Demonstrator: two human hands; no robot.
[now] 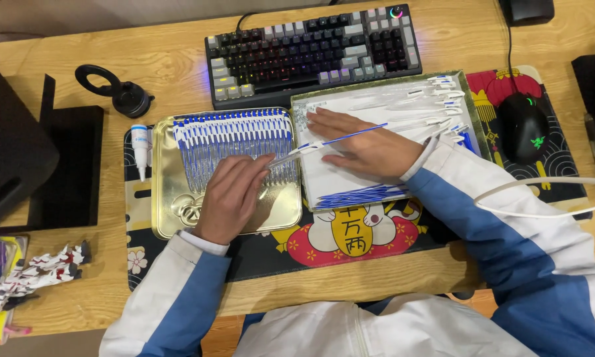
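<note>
My left hand [233, 198] rests on a gold metal tray [165, 211] and pinches the tip of a pen, next to a row of several clear pens with blue and white caps [235, 135] lined up in the tray. My right hand [367, 149] lies flat on a white sheet [324, 178] over a second tray, with a thin blue refill and white cap [337, 140] lying across its fingers. Loose clear pen barrels [416, 99] lie above the right hand and a bundle of blue refills [363, 196] below it.
A dark keyboard [311, 49] sits behind the trays. A black mouse [522, 135] on a patterned pad is at right, with a white cable [542, 182] across my sleeve. A small white bottle [140, 149] and black ring stand [122, 92] lie left. A printed desk mat [350, 241] lies underneath.
</note>
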